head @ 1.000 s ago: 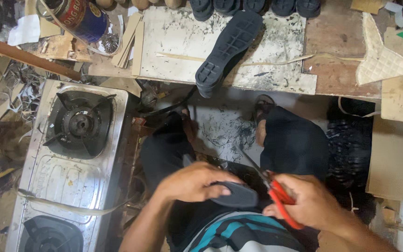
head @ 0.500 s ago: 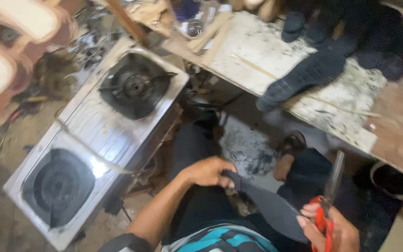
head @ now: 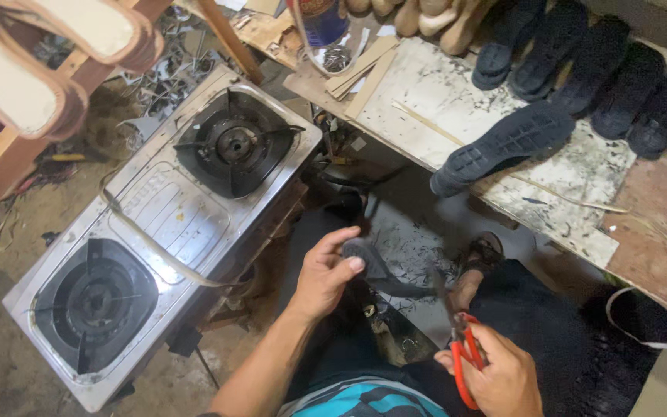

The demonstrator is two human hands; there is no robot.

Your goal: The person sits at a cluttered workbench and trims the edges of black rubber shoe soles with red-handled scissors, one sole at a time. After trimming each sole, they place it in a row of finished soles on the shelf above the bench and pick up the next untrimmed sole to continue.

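Currently left hand [head: 324, 272] is clenched on one end of a dark rubber sole piece [head: 376, 270], thumb on top, fingers wrapped under; the piece sits centre frame, just below middle, over the person's lap. Its far end tapers right toward the scissors. Right hand [head: 496, 371], lower right of centre, is closed around red-handled scissors [head: 457, 340], fingers through the loops, blades pointing up toward the sole piece. Can't tell if the blade tips touch the rubber.

Surroundings:
- Two-burner steel gas stove [head: 167, 224] fills the left half, tilted diagonally, one burner upper centre, one lower left. Near the left hand, not touching.
- Worn workbench [head: 457, 100] runs across the upper right, surface scuffed and flecked with dark trimmings.
- One black shoe sole [head: 503, 143] lies tread-up on the bench, overhanging its near edge.
- Row of black soles [head: 580, 69] along the bench's far side, upper right.
- Tan shoe lasts [head: 418, 15] at top centre.
- Tan sandal uppers [head: 48, 62] in the upper left corner.
- Sandalled foot [head: 484, 259] on the floor between the hands and the bench.
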